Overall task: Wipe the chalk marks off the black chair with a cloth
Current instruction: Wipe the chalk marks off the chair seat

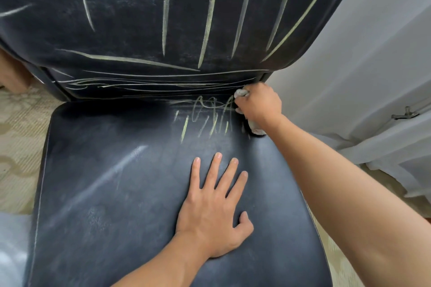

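The black chair point(116, 193) fills the view, its seat below and its backrest point(128, 30) above. Pale green chalk lines point(211, 21) cross the backrest, and shorter chalk scribbles point(207, 119) sit at the seat's back right corner. My right hand point(258, 105) grips a bunched grey cloth point(241, 93) at that corner, right beside the scribbles. The cloth shows above and below my fist; most of it is hidden. My left hand point(214, 207) lies flat on the seat's middle, fingers spread. Faint smears streak the rest of the seat.
A white curtain or sheet point(373, 77) hangs close to the chair's right side. Pale patterned carpet point(21, 147) shows on the left and at the lower right.
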Demonstrator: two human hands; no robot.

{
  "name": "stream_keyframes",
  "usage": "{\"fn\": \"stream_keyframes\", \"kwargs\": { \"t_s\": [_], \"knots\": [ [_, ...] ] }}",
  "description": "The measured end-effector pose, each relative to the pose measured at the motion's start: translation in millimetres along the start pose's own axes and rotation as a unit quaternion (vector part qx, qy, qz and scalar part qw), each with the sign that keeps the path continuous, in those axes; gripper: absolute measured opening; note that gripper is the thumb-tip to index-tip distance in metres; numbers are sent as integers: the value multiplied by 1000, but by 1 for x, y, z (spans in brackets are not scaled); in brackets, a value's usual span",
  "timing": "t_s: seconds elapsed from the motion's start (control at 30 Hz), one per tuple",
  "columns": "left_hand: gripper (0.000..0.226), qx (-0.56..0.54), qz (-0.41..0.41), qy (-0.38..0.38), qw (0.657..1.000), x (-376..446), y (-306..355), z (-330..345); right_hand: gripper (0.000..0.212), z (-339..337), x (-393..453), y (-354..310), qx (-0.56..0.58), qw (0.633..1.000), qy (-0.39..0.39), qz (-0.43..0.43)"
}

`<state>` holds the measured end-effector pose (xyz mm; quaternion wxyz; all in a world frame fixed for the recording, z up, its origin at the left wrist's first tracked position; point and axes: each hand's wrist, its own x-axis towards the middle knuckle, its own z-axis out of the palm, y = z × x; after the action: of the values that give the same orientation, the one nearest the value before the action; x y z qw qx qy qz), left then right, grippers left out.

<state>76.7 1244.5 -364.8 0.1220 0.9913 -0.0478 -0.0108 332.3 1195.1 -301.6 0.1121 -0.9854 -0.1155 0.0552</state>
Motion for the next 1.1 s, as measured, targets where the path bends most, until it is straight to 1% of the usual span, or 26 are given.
{"fn": "stream_keyframes", "kwargs": {
  "t_s": [0.07,0.17,0.3,0.37,0.47,0.53,0.6,0.7,0.77,0.9,1.0,1.07,1.1],
  "knots": [
    [81,-4,0,0,1000,-1,0,-1,23,-5,-8,4,-4,1000,-12,-3],
    [81,-8,1,6,1000,-1,1,0,23,-11,-44,21,-14,1000,-26,-10],
    [81,-10,6,9,1000,0,0,0,14,-9,-109,45,-58,995,-51,-58],
    [82,-8,6,8,1000,0,0,0,11,-7,-122,47,-50,996,-41,-61],
    [82,-8,8,5,1000,0,0,0,13,3,-107,40,-42,997,-12,-60],
    [82,-7,8,2,1000,0,0,0,14,9,-82,29,-49,997,9,-66],
    [82,-4,9,-1,1000,0,0,-1,16,11,-51,15,-38,998,21,-53],
    [83,-2,9,-6,1000,0,0,-1,20,7,-13,-3,-20,999,20,-31],
    [82,-8,8,-14,1000,1,-1,-2,23,5,-4,-6,-7,1000,18,-22],
    [82,-11,6,-13,1000,0,-1,-4,23,0,-30,5,-2,1000,0,-27],
    [81,-30,11,-13,999,1,-1,-7,16,-1,-69,22,-46,997,-28,-62],
    [79,-40,25,-9,999,-1,-5,-11,11,2,-95,30,-67,994,-26,-81],
    [77,-36,39,-2,999,-4,-13,-14,12,4,-105,31,-67,995,-18,-79]
  ]
}}
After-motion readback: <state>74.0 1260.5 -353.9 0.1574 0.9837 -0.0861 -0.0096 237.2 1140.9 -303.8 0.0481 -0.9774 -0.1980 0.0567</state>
